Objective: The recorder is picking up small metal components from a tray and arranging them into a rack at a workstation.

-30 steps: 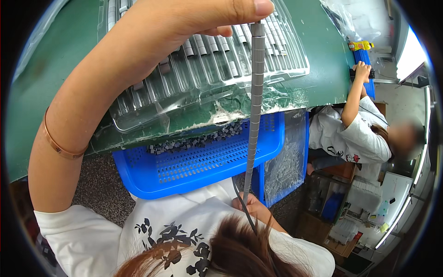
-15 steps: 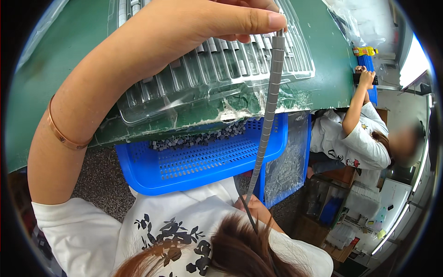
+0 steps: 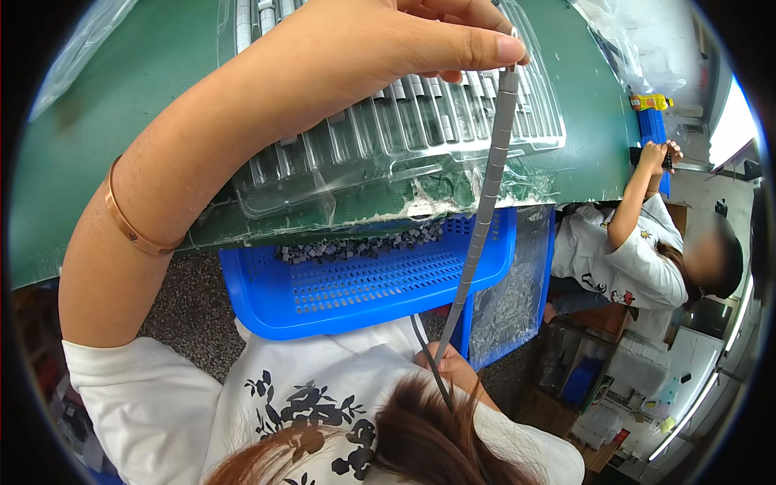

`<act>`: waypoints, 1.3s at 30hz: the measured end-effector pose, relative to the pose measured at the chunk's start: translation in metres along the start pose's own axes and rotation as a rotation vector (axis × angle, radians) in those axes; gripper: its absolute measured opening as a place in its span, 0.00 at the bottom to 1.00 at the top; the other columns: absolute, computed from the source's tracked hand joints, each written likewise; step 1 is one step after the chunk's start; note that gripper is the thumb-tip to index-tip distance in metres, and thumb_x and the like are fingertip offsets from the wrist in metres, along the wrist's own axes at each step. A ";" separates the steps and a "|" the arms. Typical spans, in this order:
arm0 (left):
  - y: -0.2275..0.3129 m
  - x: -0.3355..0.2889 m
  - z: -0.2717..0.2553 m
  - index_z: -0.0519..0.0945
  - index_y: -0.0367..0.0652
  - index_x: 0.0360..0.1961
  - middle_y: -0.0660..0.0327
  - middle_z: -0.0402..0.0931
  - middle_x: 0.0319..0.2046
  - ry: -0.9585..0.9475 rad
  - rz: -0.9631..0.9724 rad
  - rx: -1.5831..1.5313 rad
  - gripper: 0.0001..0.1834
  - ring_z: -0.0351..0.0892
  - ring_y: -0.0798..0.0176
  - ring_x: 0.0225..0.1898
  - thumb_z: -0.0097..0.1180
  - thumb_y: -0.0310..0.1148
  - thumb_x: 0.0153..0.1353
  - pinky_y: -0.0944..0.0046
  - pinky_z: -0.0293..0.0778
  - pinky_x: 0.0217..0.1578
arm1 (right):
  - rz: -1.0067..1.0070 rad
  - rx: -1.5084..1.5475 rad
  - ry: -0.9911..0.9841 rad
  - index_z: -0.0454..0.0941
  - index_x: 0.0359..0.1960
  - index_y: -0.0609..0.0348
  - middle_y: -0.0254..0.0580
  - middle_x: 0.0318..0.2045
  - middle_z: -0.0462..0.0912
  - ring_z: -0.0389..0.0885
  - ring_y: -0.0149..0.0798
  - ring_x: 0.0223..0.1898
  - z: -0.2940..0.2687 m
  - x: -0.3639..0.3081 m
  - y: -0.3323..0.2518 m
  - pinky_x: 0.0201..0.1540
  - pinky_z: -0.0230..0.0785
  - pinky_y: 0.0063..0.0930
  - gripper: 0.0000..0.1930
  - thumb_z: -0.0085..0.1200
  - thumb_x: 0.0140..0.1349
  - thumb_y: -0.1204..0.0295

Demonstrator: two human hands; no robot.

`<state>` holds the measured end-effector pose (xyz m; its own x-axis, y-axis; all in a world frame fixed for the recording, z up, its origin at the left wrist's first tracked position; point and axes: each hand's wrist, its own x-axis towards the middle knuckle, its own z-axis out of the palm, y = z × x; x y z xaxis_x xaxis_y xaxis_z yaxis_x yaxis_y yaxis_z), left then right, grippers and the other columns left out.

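My left hand (image 3: 465, 36) is raised over the table, its thumb and fingers pinching the tip of a long thin rod. Strung along the rod is a column of short grey ring-like segments (image 3: 485, 198), which runs slanting down toward my body. At its lower end my right hand (image 3: 457, 373) is closed around the rod, partly hidden by hair and the shirt. Behind my left hand lies a clear plastic tray (image 3: 323, 182) with grey cylindrical pieces in its grooves. Below the table edge, a blue basket (image 3: 267, 319) holds many loose small grey pieces (image 3: 364, 242).
The green table (image 3: 73, 162) has a chipped front edge. A plastic-covered blue crate (image 3: 513, 295) stands right of the basket. Farther right, another person (image 3: 622, 250) works with both hands near a blue basket (image 3: 651, 125) and a yellow item (image 3: 650, 103). Clear plastic bags lie behind.
The view has shifted slightly, and my left hand with the rod's top sits a little farther right. The column's ribbed top end now looks smoother. The other person's hands have moved apart slightly.
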<state>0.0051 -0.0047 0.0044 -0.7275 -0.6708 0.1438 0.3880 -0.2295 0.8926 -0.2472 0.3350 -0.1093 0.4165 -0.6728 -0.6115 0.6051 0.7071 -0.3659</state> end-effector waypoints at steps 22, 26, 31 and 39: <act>-0.003 -0.008 0.004 0.74 0.37 0.28 0.67 0.72 0.22 0.090 0.109 0.104 0.10 0.67 0.78 0.25 0.54 0.34 0.52 0.80 0.62 0.25 | 0.029 -0.037 0.107 0.68 0.23 0.60 0.34 0.16 0.64 0.61 0.29 0.19 0.010 0.000 -0.004 0.20 0.54 0.21 0.11 0.56 0.46 0.68; 0.000 -0.002 0.009 0.75 0.36 0.31 0.67 0.72 0.23 0.158 0.013 0.174 0.12 0.67 0.79 0.25 0.53 0.36 0.53 0.80 0.63 0.26 | -0.023 -0.045 0.015 0.69 0.26 0.62 0.35 0.19 0.69 0.62 0.23 0.14 -0.007 -0.005 0.002 0.15 0.53 0.14 0.11 0.55 0.48 0.68; -0.005 -0.003 0.006 0.75 0.36 0.34 0.66 0.73 0.24 0.102 0.087 0.102 0.13 0.67 0.78 0.26 0.53 0.35 0.53 0.79 0.64 0.27 | -0.014 -0.049 0.098 0.72 0.27 0.65 0.39 0.22 0.72 0.63 0.23 0.14 -0.008 -0.008 0.006 0.14 0.51 0.11 0.14 0.52 0.50 0.64; -0.002 -0.001 0.000 0.76 0.38 0.28 0.67 0.72 0.23 0.062 0.076 0.027 0.10 0.66 0.79 0.24 0.53 0.34 0.53 0.80 0.62 0.26 | -0.009 -0.035 0.057 0.70 0.31 0.65 0.36 0.19 0.69 0.59 0.20 0.12 0.004 -0.001 0.001 0.13 0.49 0.12 0.17 0.55 0.47 0.63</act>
<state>0.0050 -0.0038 0.0019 -0.6595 -0.7284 0.1859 0.4249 -0.1572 0.8915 -0.2440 0.3355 -0.1061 0.3708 -0.6665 -0.6468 0.5840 0.7088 -0.3956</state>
